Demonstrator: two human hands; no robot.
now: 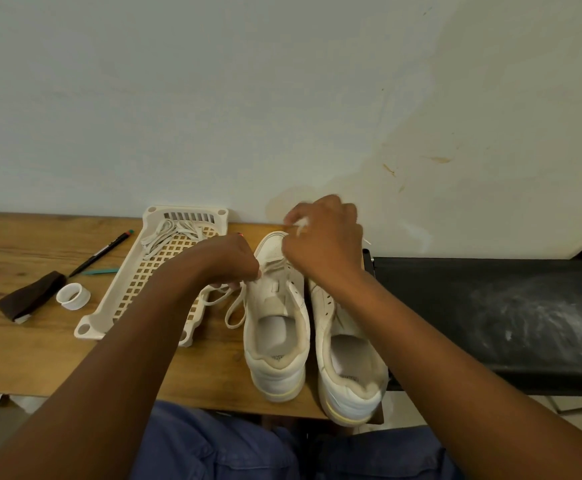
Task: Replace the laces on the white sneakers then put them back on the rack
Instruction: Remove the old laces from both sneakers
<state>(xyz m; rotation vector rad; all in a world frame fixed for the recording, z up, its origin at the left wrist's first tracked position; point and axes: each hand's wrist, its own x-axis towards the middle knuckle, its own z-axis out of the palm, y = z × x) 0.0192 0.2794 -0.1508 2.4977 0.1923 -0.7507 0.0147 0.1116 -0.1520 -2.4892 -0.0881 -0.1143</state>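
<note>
Two white sneakers stand side by side on the wooden table, heels toward me. Over the left sneaker my left hand pinches a white lace whose loop trails down beside the shoe. My right hand is curled above the toe, gripping the lace's other end, blurred with motion. The right sneaker is partly hidden under my right forearm. More white laces lie in the cream plastic rack tray to the left.
A black pen, a teal stick, a white tape roll and a brown cloth lie at the left. A black bench-like surface adjoins the table on the right. A wall stands close behind.
</note>
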